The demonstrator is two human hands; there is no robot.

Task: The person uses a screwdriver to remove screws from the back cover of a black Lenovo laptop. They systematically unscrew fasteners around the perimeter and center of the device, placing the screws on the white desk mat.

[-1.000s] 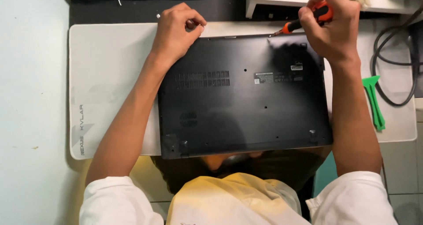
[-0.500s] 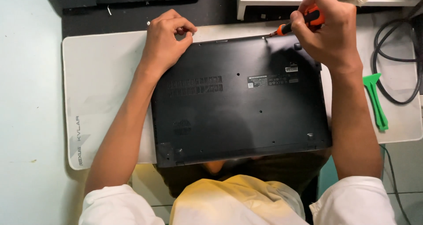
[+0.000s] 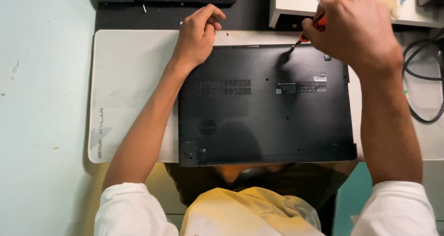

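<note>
Gripping screwdriver (image 3: pixel 309 30), right hand (image 3: pixel 354 30) hides handle; left hand (image 3: pixel 196 37) curled, steadying laptop (image 3: pixel 263 106).

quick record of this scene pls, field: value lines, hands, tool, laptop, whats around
left hand: left hand rests on the far left corner of the laptop
right hand: right hand grips a screwdriver
tool: screwdriver, orange handle, tip on the laptop's far edge
laptop: black laptop, underside up, vent slots showing
surface: pale desk mat beneath it
nearby: black cables at right

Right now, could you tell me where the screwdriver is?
In the head view, the orange-handled screwdriver is in the right hand, upper right, its tip on the black laptop base near the far edge.
</note>
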